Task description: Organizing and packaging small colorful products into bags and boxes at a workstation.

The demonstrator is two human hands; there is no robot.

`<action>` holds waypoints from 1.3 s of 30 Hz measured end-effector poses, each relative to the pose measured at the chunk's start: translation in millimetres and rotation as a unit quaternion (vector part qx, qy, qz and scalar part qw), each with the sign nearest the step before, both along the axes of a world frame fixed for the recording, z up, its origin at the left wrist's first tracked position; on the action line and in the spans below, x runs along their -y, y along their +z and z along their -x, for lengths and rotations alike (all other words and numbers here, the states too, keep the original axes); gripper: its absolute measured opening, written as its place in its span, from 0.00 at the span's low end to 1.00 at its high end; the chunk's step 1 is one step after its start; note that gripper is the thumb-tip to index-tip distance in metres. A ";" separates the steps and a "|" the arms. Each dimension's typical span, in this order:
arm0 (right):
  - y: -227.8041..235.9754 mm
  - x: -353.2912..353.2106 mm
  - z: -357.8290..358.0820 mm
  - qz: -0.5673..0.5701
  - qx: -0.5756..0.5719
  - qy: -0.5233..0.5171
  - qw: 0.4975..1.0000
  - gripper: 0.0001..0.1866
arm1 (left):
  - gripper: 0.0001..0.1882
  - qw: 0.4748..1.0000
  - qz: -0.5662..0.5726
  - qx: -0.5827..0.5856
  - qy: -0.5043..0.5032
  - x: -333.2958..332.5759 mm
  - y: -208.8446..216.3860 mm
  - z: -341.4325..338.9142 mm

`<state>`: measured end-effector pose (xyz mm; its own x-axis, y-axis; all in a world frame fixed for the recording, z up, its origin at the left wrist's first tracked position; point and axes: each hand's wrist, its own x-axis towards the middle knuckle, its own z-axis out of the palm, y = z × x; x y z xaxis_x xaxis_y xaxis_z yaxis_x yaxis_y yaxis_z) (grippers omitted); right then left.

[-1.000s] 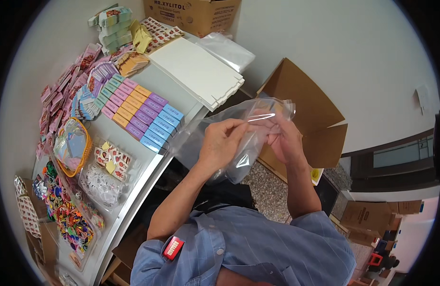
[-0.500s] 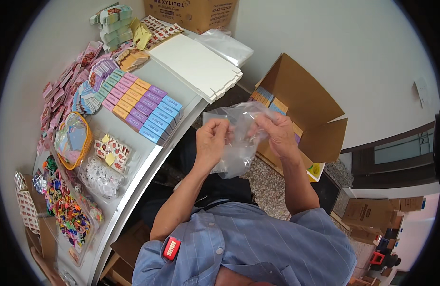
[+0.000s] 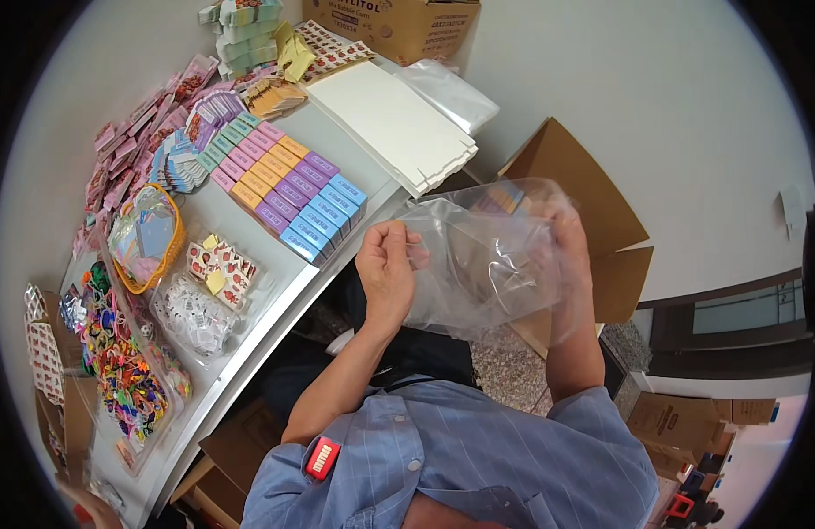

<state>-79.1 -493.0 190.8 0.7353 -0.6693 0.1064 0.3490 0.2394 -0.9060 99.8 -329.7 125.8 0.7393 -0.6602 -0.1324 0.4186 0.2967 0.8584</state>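
A clear plastic bag (image 3: 478, 273) is spread out in front of my chest, above my lap. My left hand (image 3: 388, 264) pinches its left edge between thumb and fingers. At the opposite side my right hand (image 3: 570, 238) grips the bag, with its fingers blurred and partly veiled by the film. Whether that hand is inside the bag or behind it, I cannot tell. Nothing shows inside the bag. On the table's near edge, beyond my left hand, stand rows of small boxes (image 3: 288, 181) in green, pink, orange, purple and blue.
An open cardboard carton (image 3: 593, 185) with small boxes in it stands behind the bag. The table (image 3: 249, 353) holds white flat card (image 3: 390, 119), more clear bags (image 3: 447, 95), a yellow basket (image 3: 176, 238) and a tray of colourful trinkets (image 3: 130, 379). Another person's hand (image 3: 90, 507) shows at lower left.
My right hand has moved right and a little away from my left hand. The bag, bunched between them before, is now stretched wide. The view has shifted slightly.
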 end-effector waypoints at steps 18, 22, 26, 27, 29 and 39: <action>146.8 243.0 -277.8 0.098 0.137 0.000 0.986 0.13 | 0.08 0.963 -0.078 0.038 -0.253 -39.2 -61.4 7.9; 157.1 188.7 -373.5 0.092 0.108 -0.228 0.963 0.16 | 0.09 0.961 -0.086 0.044 -0.260 -49.1 -67.8 -7.1; 174.5 318.7 -461.8 0.458 0.061 -0.514 0.723 0.17 | 0.10 0.950 -0.106 -0.009 -0.295 -41.7 -89.3 -5.9; 177.8 328.6 -482.5 0.537 -0.009 -0.598 0.595 0.16 | 0.12 0.951 -0.108 -0.024 -0.290 -40.5 -86.9 -8.8; 167.3 345.4 -508.2 0.592 -0.089 -0.517 0.611 0.16 | 0.12 0.952 -0.122 -0.011 -0.282 -35.7 -78.8 -18.3; 92.4 357.8 -634.8 0.387 -0.015 -0.273 0.881 0.13 | 0.10 0.932 -0.163 -0.125 -0.298 -24.1 -90.2 -42.1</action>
